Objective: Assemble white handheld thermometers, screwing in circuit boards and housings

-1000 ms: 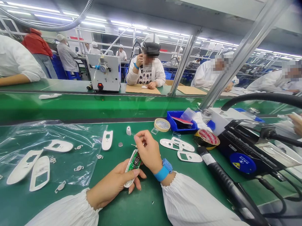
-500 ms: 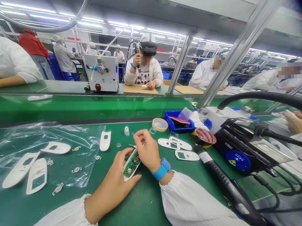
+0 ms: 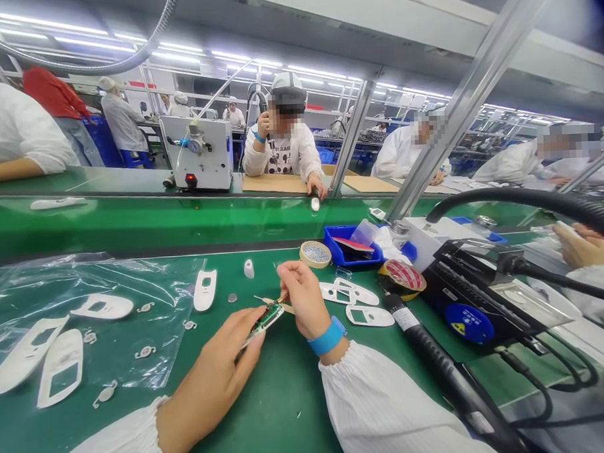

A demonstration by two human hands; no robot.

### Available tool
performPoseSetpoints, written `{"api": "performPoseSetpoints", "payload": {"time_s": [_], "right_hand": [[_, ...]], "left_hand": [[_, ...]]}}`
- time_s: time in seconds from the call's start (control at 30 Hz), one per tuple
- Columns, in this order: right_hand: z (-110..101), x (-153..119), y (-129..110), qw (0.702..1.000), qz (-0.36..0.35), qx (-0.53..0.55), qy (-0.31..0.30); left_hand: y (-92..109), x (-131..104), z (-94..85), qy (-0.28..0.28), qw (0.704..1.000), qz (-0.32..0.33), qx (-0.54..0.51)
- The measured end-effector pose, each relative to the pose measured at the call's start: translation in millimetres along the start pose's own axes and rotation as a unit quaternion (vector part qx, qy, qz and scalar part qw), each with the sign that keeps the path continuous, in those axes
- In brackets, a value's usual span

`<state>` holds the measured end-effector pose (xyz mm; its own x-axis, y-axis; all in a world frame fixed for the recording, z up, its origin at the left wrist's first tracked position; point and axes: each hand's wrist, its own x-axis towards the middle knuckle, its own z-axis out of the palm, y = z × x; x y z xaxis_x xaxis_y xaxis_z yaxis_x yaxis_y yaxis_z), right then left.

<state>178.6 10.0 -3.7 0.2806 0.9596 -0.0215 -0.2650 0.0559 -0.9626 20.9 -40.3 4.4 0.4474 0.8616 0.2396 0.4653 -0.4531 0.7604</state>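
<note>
My left hand (image 3: 216, 374) is closed round a white shell with a green circuit board (image 3: 270, 317) in it, tilted nearly on edge. My right hand (image 3: 305, 300) pinches something thin and pointed at the board's upper end; the fingers hide most of it. A small round metal disc (image 3: 232, 297) and a white cap (image 3: 248, 269) lie beyond my hands. To the left is a white cover (image 3: 205, 290). Several white frames, one of them near my right wrist (image 3: 370, 316), rest on the green table.
Plastic film (image 3: 149, 280) with white shells lies left. A tape roll (image 3: 316, 254), blue bin (image 3: 333, 245), black device (image 3: 478, 312) and black-handled tool (image 3: 432, 354) stand right. Across the green conveyor (image 3: 131, 220), a person's hand (image 3: 317, 186) holds a white part.
The board and shell have tipped from facing up to nearly edge-on. My right hand has moved slightly right. The person opposite has reached a hand with a white part out over the conveyor.
</note>
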Motion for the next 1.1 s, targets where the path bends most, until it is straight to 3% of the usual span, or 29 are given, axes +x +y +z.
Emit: {"api": "performPoseSetpoints", "payload": {"time_s": [0.07,0.13,0.23,0.37,0.47,0.57,0.73,0.83,1.0,1.1], "right_hand": [[-5.6,2.7,-3.0,1.000,0.008,0.013,0.000],[-10.3,2.8,-6.4,0.999,0.022,0.024,-0.013],[-12.4,-3.0,-12.6,0.995,0.050,0.054,-0.061],[-7.3,-17.9,-21.9,0.975,0.068,0.042,-0.209],[-2.2,-27.9,-25.2,0.946,0.078,-0.013,-0.314],[1.4,-33.1,-23.0,0.931,0.081,-0.064,-0.349],[2.8,-33.9,-18.2,0.946,-0.011,-0.178,-0.271],[1.9,-33.2,-17.4,0.943,-0.051,-0.207,-0.255],[-0.6,-28.9,-17.1,0.956,-0.046,-0.161,-0.241],[-5.0,-22.8,-20.3,0.979,-0.057,-0.087,-0.177]], "left_hand": [[3.7,3.3,-3.1,-0.011,0.979,-0.133,-0.156],[5.9,7.5,-7.1,-0.015,0.923,-0.224,-0.313],[5.4,13.5,-13.2,0.031,0.835,-0.282,-0.472],[1.3,17.7,-16.4,0.099,0.776,-0.296,-0.548],[0.0,18.0,-15.5,0.101,0.758,-0.292,-0.574],[0.6,17.5,-14.5,0.078,0.748,-0.269,-0.602],[0.2,16.9,-13.7,0.084,0.744,-0.282,-0.600],[-1.1,16.4,-13.1,0.089,0.739,-0.300,-0.596],[1.2,18.5,-13.7,0.107,0.726,-0.325,-0.597],[12.5,16.3,-15.3,0.111,0.715,-0.335,-0.603]]}}
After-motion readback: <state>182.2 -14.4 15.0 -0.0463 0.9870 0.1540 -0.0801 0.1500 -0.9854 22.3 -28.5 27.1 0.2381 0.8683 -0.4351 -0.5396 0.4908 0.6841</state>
